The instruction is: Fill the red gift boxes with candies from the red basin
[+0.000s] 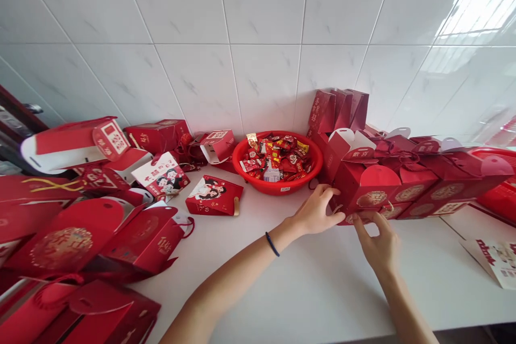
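One left hand [318, 212], one right hand [381, 242]: fingers touching red gift boxes [365, 188], grip unclear; I'm judging light, crushable, favouring corners.

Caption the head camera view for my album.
Left hand and right hand at the clustered red boxes, beside a red basin of wrapped candies.

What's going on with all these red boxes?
A person's left hand and right hand are at the lower front of a stack of red boxes; how firmly they grip is unclear. Beside it, a red basin holds wrapped sweets. More red boxes crowd the table's left end.
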`<control>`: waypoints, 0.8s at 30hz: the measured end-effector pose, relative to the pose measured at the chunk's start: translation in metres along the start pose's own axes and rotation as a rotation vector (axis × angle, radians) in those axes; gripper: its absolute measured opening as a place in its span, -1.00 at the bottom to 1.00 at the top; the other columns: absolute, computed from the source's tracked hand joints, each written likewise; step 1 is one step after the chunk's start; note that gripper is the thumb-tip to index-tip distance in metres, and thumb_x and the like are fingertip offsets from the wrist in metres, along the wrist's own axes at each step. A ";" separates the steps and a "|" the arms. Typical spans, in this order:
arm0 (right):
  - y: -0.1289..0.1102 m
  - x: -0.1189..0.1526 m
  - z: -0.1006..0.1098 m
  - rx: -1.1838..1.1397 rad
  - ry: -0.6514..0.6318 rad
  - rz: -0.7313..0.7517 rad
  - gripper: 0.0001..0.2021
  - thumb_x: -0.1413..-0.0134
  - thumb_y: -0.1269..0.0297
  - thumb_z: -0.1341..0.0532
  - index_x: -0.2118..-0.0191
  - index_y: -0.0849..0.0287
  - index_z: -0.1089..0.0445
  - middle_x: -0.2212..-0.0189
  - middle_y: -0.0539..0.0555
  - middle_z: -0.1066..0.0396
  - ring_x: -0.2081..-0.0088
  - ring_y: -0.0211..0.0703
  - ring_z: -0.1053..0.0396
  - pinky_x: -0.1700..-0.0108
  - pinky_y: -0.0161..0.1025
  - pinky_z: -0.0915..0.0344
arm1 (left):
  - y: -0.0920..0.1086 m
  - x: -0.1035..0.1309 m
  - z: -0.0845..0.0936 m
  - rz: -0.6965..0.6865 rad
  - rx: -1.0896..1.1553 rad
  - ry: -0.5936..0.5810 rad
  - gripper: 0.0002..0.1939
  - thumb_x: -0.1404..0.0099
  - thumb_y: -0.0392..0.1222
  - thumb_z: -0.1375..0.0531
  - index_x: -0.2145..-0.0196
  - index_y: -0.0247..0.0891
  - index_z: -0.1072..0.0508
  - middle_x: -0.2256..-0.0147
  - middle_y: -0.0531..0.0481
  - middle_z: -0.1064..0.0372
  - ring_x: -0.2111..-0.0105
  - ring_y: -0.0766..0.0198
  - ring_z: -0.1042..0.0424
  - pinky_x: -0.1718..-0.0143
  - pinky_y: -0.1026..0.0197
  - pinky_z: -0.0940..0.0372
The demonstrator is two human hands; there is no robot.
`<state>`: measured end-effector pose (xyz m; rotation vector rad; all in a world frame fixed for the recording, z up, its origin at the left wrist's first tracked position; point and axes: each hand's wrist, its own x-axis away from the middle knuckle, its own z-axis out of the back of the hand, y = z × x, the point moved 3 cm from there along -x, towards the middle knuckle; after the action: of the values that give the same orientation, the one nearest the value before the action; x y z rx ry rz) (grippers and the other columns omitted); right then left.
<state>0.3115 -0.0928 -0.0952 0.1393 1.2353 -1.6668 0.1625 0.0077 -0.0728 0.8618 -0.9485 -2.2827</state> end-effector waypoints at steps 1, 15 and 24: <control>-0.001 0.001 0.000 -0.023 -0.021 0.005 -0.62 -0.14 -0.12 -0.18 0.44 0.09 -0.41 0.50 0.07 -0.49 0.43 -0.06 -0.42 0.28 -0.18 -0.30 | 0.004 0.003 0.009 -0.027 -0.005 -0.045 -0.60 -0.20 -0.19 -0.33 0.00 -0.27 -0.44 -0.09 -0.24 -0.34 -0.08 0.06 -0.41 -0.16 0.03 -0.33; -0.007 0.009 -0.006 -0.139 -0.179 0.094 -0.75 -0.14 0.04 -0.21 0.38 0.08 -0.49 0.50 0.01 -0.50 0.53 -0.21 -0.43 0.47 -0.33 -0.33 | -0.041 0.094 0.217 0.491 -0.336 0.309 -0.69 -0.24 -0.08 -0.17 0.12 -0.23 -0.55 0.02 -0.15 -0.56 0.03 0.02 -0.53 -0.10 -0.03 -0.38; -0.007 0.009 -0.007 -0.148 -0.203 0.086 -0.75 -0.12 0.06 -0.20 0.40 0.09 -0.49 0.50 0.03 -0.50 0.55 -0.22 -0.42 0.57 -0.37 -0.30 | -0.070 0.124 0.193 0.596 -0.575 0.174 -0.68 -0.19 -0.11 -0.21 0.12 -0.25 -0.57 0.01 -0.21 -0.53 -0.10 -0.08 -0.43 -0.19 -0.06 -0.28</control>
<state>0.2988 -0.0930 -0.0997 -0.0654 1.1765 -1.4715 -0.0730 0.0520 -0.0631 0.4351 -0.3581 -1.7723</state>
